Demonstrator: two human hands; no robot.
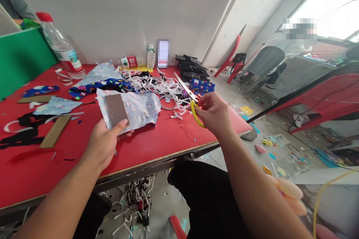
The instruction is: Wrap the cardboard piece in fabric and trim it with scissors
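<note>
My left hand [108, 138] grips a piece of pale printed fabric [143, 108] together with a flat brown rectangular card [116, 110] lying on it, thumb on the card's lower corner. The fabric spreads to the right over the red table [157, 142], with a bit of dark blue at its lower edge. My right hand [214, 114] is closed on the yellow handle of a pair of scissors [185, 89], whose blades point up and left, away from the fabric. Behind the scissors lies a heap of white strips [157, 84].
A clear bottle with red cap [66, 50], a lying bottle [131, 62], a carton [150, 56] and a phone [163, 54] stand along the partition. Black pieces [192, 67] are stacked behind. Cardboard strips [56, 131] lie at left. A seated person [291, 48] is far right.
</note>
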